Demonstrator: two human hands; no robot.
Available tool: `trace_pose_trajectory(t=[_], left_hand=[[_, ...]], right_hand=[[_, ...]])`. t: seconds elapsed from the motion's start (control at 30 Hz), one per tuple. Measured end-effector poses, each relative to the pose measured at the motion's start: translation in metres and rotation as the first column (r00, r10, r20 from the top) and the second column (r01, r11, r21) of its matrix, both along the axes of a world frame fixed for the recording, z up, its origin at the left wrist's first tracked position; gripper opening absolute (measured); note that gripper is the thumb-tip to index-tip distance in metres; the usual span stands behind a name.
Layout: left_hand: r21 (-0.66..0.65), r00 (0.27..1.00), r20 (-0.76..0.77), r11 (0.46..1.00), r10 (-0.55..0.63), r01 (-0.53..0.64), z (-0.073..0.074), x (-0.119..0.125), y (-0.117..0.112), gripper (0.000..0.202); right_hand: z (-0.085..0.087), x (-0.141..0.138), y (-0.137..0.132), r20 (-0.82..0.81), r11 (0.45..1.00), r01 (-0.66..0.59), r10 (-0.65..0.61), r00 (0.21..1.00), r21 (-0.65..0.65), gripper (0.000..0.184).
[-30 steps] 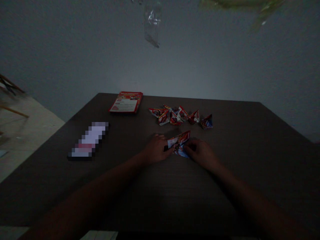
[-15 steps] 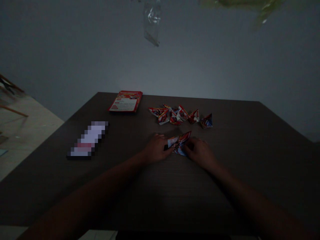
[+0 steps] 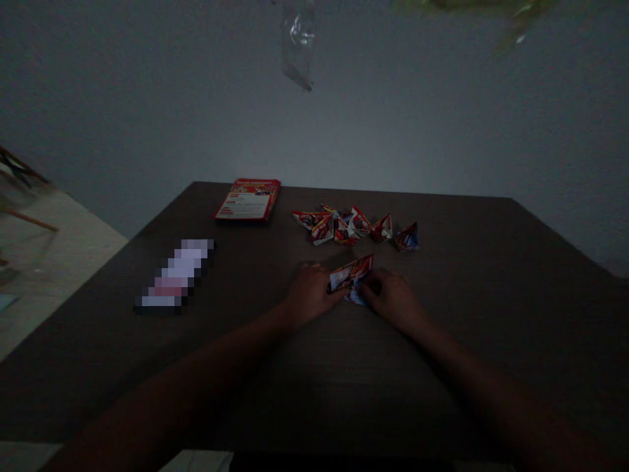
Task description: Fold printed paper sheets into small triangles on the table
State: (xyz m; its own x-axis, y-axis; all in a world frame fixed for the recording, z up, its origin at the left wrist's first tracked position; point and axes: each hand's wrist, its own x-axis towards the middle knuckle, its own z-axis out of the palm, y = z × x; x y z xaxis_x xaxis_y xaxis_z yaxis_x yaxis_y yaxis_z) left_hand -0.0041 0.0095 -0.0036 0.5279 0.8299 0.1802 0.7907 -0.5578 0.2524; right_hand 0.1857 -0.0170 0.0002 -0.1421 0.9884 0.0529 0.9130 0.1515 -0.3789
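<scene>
A small red, white and blue printed paper piece (image 3: 352,278) lies partly folded on the dark wooden table (image 3: 491,308). My left hand (image 3: 309,294) pinches its left end with curled fingers. My right hand (image 3: 392,298) grips its right lower side, fingers closed on it. Just beyond my hands sits a cluster of several folded paper triangles (image 3: 351,226) in the same print. The light is dim and finger detail is hard to see.
A red stack of printed sheets (image 3: 248,198) lies at the table's far left. A blurred-out rectangular object (image 3: 174,274) rests left of my hands. A grey wall stands behind the table. Light floor and wooden chair legs (image 3: 22,190) show at the left.
The upper flap of the paper piece has been pressed slightly lower and flatter, and both hands have shifted a little closer together around it.
</scene>
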Motion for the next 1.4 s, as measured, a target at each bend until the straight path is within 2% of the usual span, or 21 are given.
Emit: trace_pose_trajectory(t=[0.13,0.27,0.53,0.83,1.1,1.4], left_hand=[[0.059,0.999,-0.018,0.997,0.043,-0.041,-0.002,0.001,-0.001,0.046],[0.055,0.999,-0.022,0.997,0.045,-0.044,-0.003,0.0,-0.001,0.049],[0.057,0.998,-0.047,0.998,0.039,-0.037,-0.001,-0.001,-0.002,0.047],[0.052,0.998,-0.049,0.998,0.032,-0.029,-0.002,-0.002,-0.002,0.05],[0.033,0.999,-0.038,0.999,0.03,-0.029,-0.002,-0.001,-0.003,0.05],[0.052,0.998,-0.059,0.999,0.008,-0.005,-0.001,-0.003,-0.003,0.051]], right_hand=[[-0.001,0.001,0.0,-0.027,1.0,0.005,-0.005,1.0,0.007,0.017],[-0.001,0.001,-0.003,-0.009,0.998,-0.01,0.011,1.0,0.064,0.018],[0.007,-0.005,-0.015,0.175,0.98,-0.115,0.086,0.981,0.16,0.029],[0.006,-0.004,-0.016,0.162,0.983,-0.124,0.101,0.982,0.139,0.038],[0.004,-0.002,-0.013,0.037,0.989,-0.096,0.093,0.995,0.11,0.029],[0.004,0.007,-0.008,0.062,0.985,-0.156,0.152,0.986,0.074,0.027]])
